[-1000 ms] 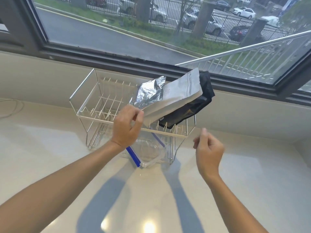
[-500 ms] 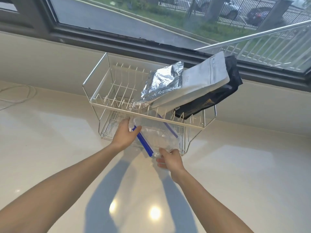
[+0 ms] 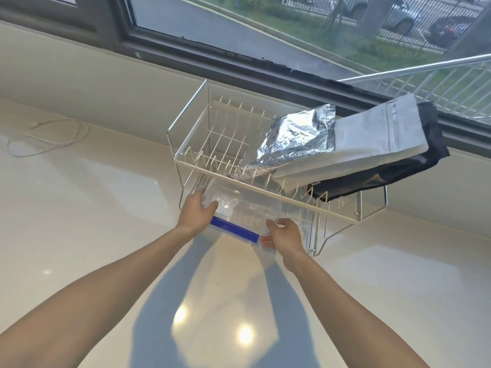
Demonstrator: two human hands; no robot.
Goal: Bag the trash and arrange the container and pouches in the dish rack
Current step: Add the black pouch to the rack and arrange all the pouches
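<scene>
My left hand [image 3: 198, 212] and right hand [image 3: 283, 236] clasp opposite ends of one clear plastic container with a blue lid clip [image 3: 240, 211], held at centre frame beneath the upper tier of the white wire two-tier dish rack [image 3: 202, 160]. The rack wires blur the container's far side, and its contents are hard to make out. Three pouches lean in the upper tier, centre right: one crinkled silver foil pouch [image 3: 295, 139], one matte white pouch [image 3: 372, 136], one black pouch [image 3: 385, 176], largely covered. The glossy white tabletop [image 3: 93, 208] bears one thin looped cord [image 3: 50, 136], upper left.
</scene>
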